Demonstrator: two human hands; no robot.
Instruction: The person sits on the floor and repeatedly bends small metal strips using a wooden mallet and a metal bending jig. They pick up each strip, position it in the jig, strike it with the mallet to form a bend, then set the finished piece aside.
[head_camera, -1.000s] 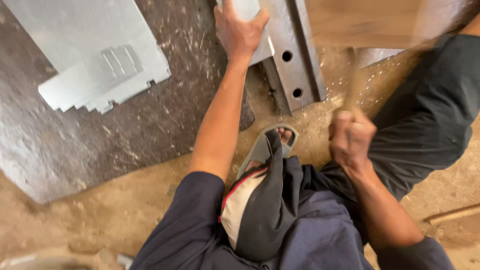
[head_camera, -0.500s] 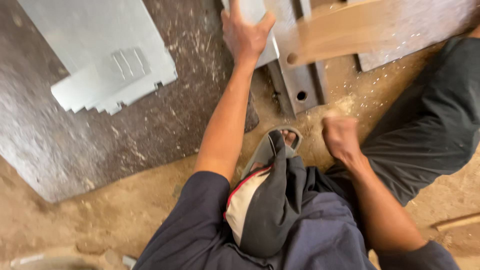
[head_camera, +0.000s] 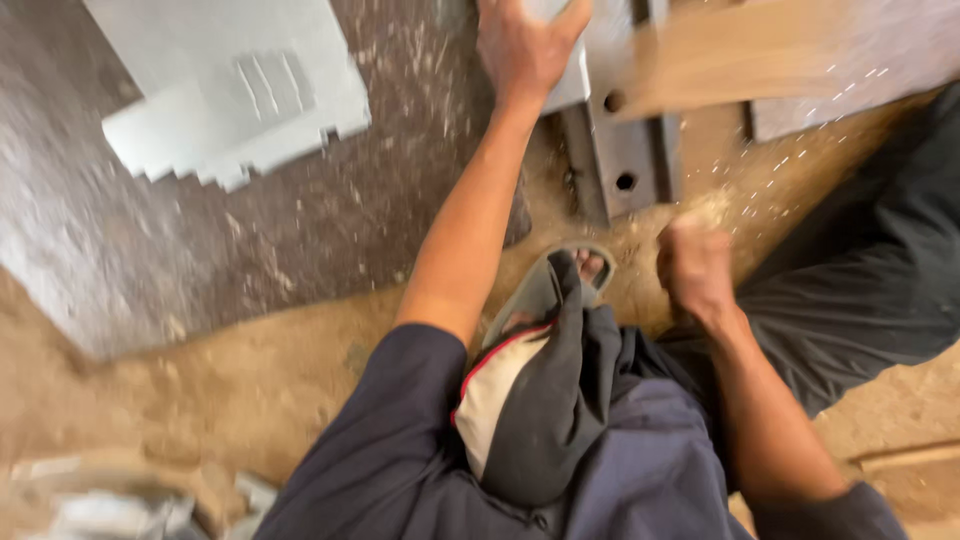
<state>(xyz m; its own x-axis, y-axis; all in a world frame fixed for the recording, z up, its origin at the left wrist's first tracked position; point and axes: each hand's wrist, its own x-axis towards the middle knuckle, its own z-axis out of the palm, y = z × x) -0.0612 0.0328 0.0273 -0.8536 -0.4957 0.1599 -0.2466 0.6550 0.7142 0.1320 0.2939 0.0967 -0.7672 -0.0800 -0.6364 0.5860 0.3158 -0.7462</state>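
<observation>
Head view looked straight down on a person crouched on a dirt floor (head_camera: 250, 400). Left arm was stretched forward and nearly straight, bare forearm running up the middle of the frame; left hand (head_camera: 522, 45) lay palm down, fingers spread, pressing on a small light-grey metal piece (head_camera: 568, 82) at the top edge, thumb splayed to the right. So the grip there was flat and open-handed, holding the piece down rather than closed around it. That piece sat on top of a steel channel bar with round holes (head_camera: 625, 150), which ran from the top edge down toward the person's foot. Right arm was bent at the elbow, forearm angled up from the lower right; right hand (head_camera: 695, 270) was balled in a tight fist, knuckles up, near the lower end of the bar. A blurred wooden handle-like streak (head_camera: 760, 55) crossed the top right above the fist; couldn't tell for sure whether the fist held it, too much motion blur. Sandalled foot (head_camera: 575, 275) poked out between the arms, just below the bar. Stack of stepped grey sheet-metal plates (head_camera: 235, 90) lay well to the left on a dark speckled slab (head_camera: 150, 250).
</observation>
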